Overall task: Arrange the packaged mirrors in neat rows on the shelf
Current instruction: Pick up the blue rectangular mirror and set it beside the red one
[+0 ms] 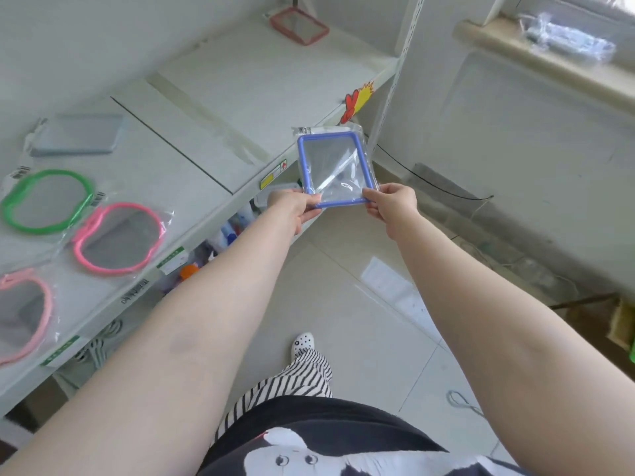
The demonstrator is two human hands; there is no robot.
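Observation:
A blue-framed rectangular mirror [335, 168] in a clear bag hangs in the air just off the shelf's front edge. My left hand [292, 204] grips its near left corner and my right hand [390, 202] grips its near right corner. On the white shelf [220, 108] lie a green apple-shaped mirror [46, 201], a bright pink one [118, 237] and a pale pink one [22, 312] at the left. A grey-blue rectangular mirror [77, 134] lies behind them. A red-framed rectangular mirror [299, 25] rests at the shelf's far end.
A white upright post [400, 60] bounds the shelf's right end. Price labels [273, 173] line its front edge. Bottles and small goods [223, 235] fill the lower shelf. A window sill [536, 53] with plastic bags is at the right. Tiled floor [360, 304] lies below.

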